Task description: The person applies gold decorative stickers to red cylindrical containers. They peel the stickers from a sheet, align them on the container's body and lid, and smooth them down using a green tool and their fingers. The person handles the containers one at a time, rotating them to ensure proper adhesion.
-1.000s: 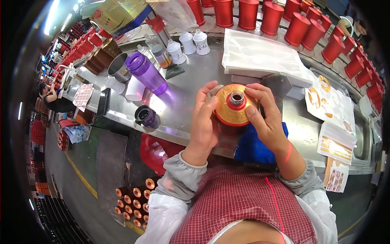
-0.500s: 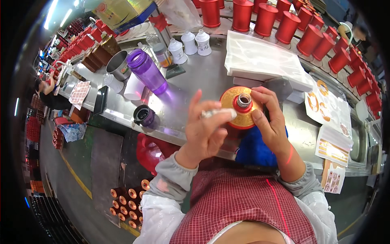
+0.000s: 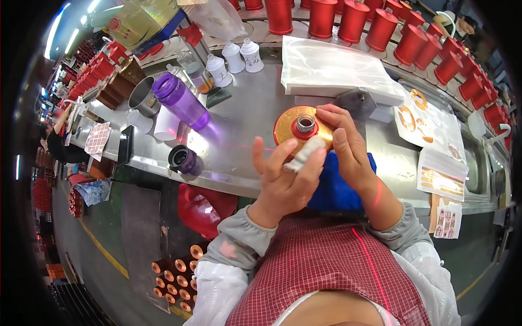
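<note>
A round red bottle with a patterned gold top (image 3: 286, 126) and an uncapped, threaded neck (image 3: 305, 123) is in front of me above the bench's near edge. My right hand (image 3: 350, 149) grips it from the right, thumb and fingers bent around its rim. My left hand (image 3: 288, 182) is at the near side of the gold top with its fingers spread. A white wrap (image 3: 304, 154), seemingly a finger cover, rests against the top near the neck. Under the bottle and my right hand lies a blue cloth-like thing (image 3: 340, 187), partly hidden.
Left on the metal bench (image 3: 239, 136) stand a purple bottle (image 3: 182, 100), a dark cup-like lid (image 3: 184, 159), a steel pot (image 3: 144, 98) and white bottles (image 3: 218, 70). White packaging (image 3: 337, 70) lies behind, gold sticker sheets (image 3: 416, 122) right. Red bottles (image 3: 380, 30) line a conveyor.
My left hand has come closer to the bottle, and its white wrap now lies on the gold top beside the neck. My right hand still grips the bottle. The whole view has shifted slightly.
</note>
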A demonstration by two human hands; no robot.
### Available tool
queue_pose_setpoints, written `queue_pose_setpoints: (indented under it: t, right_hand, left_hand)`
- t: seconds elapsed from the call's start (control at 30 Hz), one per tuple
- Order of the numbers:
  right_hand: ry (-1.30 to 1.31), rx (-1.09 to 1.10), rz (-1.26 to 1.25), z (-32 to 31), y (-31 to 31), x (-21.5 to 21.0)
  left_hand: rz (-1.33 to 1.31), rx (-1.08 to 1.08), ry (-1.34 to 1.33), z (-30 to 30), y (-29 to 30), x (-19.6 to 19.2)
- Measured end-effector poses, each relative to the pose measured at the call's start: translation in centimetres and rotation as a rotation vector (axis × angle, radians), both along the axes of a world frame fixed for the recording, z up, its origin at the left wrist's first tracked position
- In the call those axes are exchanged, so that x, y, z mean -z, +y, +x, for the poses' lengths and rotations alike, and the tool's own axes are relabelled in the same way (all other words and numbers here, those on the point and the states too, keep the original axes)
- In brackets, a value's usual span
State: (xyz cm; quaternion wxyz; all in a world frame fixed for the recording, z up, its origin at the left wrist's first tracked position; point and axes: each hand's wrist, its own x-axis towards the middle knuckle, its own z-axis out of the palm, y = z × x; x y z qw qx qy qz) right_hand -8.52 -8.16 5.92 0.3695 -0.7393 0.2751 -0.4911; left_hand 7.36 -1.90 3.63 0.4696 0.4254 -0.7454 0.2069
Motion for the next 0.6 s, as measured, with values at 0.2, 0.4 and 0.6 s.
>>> queue_pose_setpoints:
  t: [0.2,0.4,0.6]
  right_hand:
    - [0.173,0.042,-0.112,-2.1,-0.3,-1.3]
    - [0.298,-0.07,-0.353,-4.2,-1.4,-5.6]
    - [0.476,-0.297,-0.584,-4.0,-2.2,-7.5]
  left_hand:
    - [0.085,0.157,0.116,-0.1,-0.1,-0.9]
    - [0.476,0.457,0.733,0.4,-2.9,0.2]
    - [0.603,0.596,0.748,1.7,-4.0,0.0]
